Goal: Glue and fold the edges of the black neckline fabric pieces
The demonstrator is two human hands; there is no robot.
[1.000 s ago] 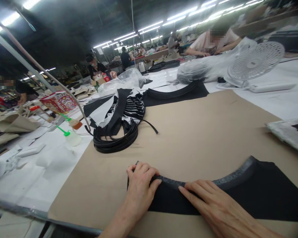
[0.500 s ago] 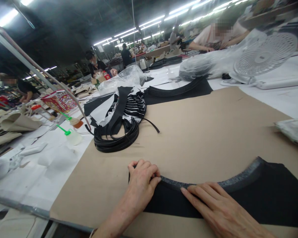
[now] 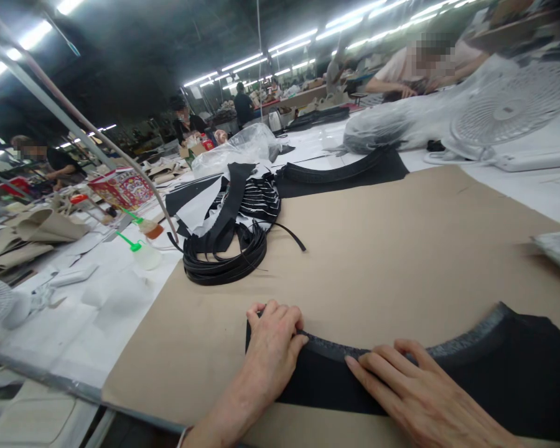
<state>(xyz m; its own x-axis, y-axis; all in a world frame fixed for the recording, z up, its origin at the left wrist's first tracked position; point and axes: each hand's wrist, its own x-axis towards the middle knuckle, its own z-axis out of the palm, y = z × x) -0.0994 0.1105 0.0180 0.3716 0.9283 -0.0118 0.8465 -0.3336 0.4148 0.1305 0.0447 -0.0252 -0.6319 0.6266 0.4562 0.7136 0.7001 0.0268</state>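
A black fabric-like piece (image 3: 329, 386) with a concave curved upper edge lies in front of me. Along that curve runs a shiny, greyish strip (image 3: 471, 339). My left hand (image 3: 275, 342) is closed on the curve near the piece's left end, fingers bent over the edge and thumb on the near side. Farther right, my right hand (image 3: 401, 379) has its thumb and forefinger close together at the same edge, the other fingers bent along it. The fingertips' undersides are hidden. Between the two hands a short stretch of strip shows.
Brown board (image 3: 382, 249) covers the table under the piece. Beyond lie coiled black strips (image 3: 224, 267), a curved black piece (image 3: 336, 174) and plastic bags (image 3: 242, 146). A white fan (image 3: 504, 112) stands right; green-tipped bottles (image 3: 144, 255) stand left. A co-worker (image 3: 429, 65) bends over the far side.
The whole view has shifted slightly, so things appear a little farther right. Both hands keep about the same places on the black piece's edge.
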